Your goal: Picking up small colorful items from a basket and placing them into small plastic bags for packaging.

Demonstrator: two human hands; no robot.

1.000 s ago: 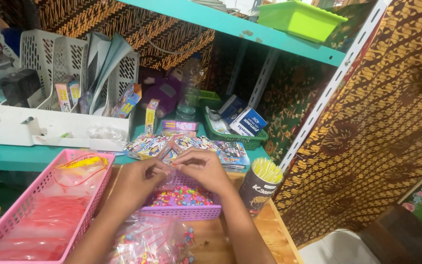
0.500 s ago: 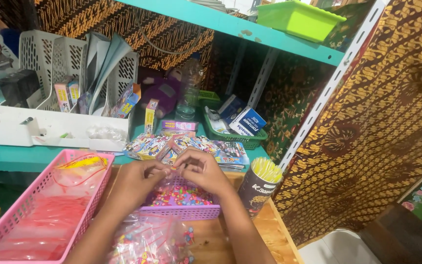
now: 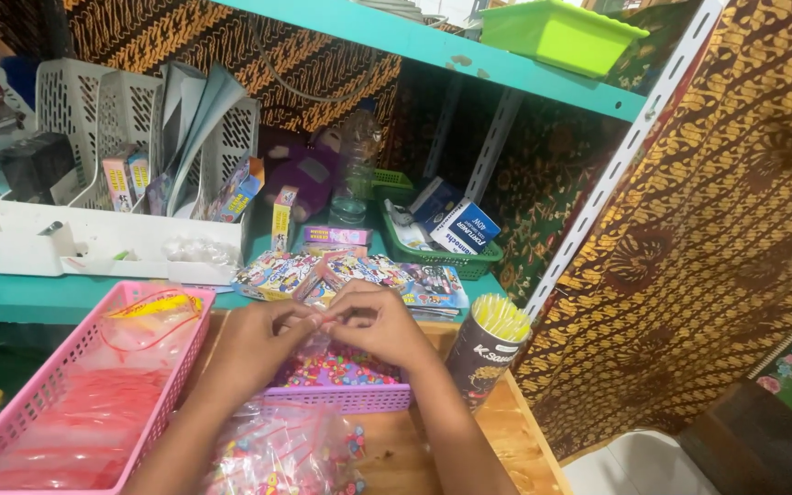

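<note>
My left hand (image 3: 254,344) and my right hand (image 3: 379,323) meet fingertip to fingertip over a small purple basket (image 3: 341,396) filled with tiny coloured pieces. Between the fingertips both hands pinch a small clear plastic bag (image 3: 324,323), which is mostly hidden by the fingers. Near my forearms, at the bottom edge, lies a heap of filled clear bags (image 3: 286,454) holding coloured pieces.
A pink basket (image 3: 29,403) of empty clear bags with red strips sits left. A dark cup (image 3: 483,353) of yellow sticks stands right of the purple basket. Behind are colourful packets (image 3: 272,273), a white file organiser (image 3: 103,234), a green basket (image 3: 442,261) and a patterned curtain (image 3: 708,238).
Both hands have stayed over the purple basket, with the fingers shifting slightly on the small bag. The view has barely moved.
</note>
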